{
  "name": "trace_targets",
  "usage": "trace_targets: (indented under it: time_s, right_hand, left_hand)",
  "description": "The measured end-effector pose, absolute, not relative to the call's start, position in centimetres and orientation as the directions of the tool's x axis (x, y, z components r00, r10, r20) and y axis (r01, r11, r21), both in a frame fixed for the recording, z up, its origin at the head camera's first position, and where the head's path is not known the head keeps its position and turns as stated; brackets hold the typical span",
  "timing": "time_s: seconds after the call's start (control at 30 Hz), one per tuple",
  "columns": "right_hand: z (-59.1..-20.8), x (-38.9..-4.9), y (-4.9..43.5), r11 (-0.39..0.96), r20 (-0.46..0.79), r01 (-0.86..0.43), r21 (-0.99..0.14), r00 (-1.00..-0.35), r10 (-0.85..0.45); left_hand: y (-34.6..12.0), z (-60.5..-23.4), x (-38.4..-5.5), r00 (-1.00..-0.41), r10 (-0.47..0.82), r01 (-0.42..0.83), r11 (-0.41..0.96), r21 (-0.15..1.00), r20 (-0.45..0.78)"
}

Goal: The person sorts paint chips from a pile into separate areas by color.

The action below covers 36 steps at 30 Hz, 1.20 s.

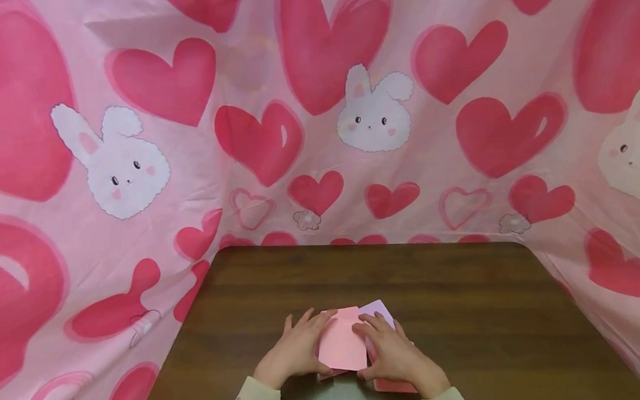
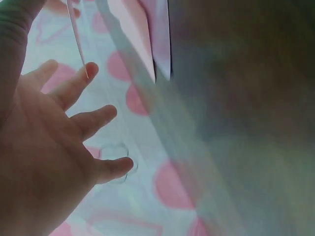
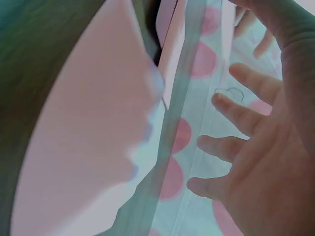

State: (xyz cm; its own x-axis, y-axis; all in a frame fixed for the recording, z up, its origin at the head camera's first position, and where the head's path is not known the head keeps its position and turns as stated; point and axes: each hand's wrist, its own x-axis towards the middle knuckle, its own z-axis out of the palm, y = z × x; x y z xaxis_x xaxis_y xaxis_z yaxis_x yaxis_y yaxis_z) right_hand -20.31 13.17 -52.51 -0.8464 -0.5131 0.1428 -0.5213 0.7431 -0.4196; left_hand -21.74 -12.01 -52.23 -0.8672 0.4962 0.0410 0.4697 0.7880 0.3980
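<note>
A pale pink card (image 1: 342,341) is held up between both hands, its flat face toward the head camera. My left hand (image 1: 296,351) grips it along the left side, thumb low and fingertips near the top edge. The left wrist view shows this card edge-on as a thin strip (image 2: 78,42) by the fingers. On the opposite side, my right hand (image 1: 393,355) grips the card, thumb at the lower corner and index fingertip higher up. The other right fingers (image 3: 216,147) are spread. Behind the right hand lies a lilac card (image 1: 380,310).
Under the right wrist lies a deeper pink card (image 1: 394,385). A large pale pink card (image 3: 88,132) fills much of the right wrist view. The dark brown wooden table (image 1: 473,313) is bordered by a pink cloth (image 1: 195,165) with hearts and rabbits.
</note>
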Motion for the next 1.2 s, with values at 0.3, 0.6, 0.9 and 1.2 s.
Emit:
trace_targets:
  time_s: [0.3, 0.6, 0.9, 1.2]
  right_hand:
    - [-51.9, -22.4, 10.3, 0.712, 0.148, -0.570, -0.409, -0.812, -0.565]
    - [-53.0, -23.4, 5.3, 0.721, 0.112, -0.614, -0.321, -0.781, -0.615]
    - [-54.1, -23.8, 1.0, 0.734, 0.109, -0.646, -0.209, -0.762, -0.639]
    - [-55.1, -24.0, -0.5, 0.745, 0.016, -0.642, -0.184, -0.759, -0.650]
  left_hand:
    - [-16.4, -50.9, -22.5, -0.885, 0.463, 0.439, 0.803, 0.402, 0.041]
    - [-20.9, -52.0, -21.9, -0.919, 0.394, 0.344, 0.832, 0.436, -0.026]
    - [-23.8, -51.8, -21.8, -0.942, 0.324, 0.250, 0.852, 0.460, -0.087]
    - [-24.8, -53.4, -21.9, -0.952, 0.265, 0.160, 0.855, 0.493, -0.152]
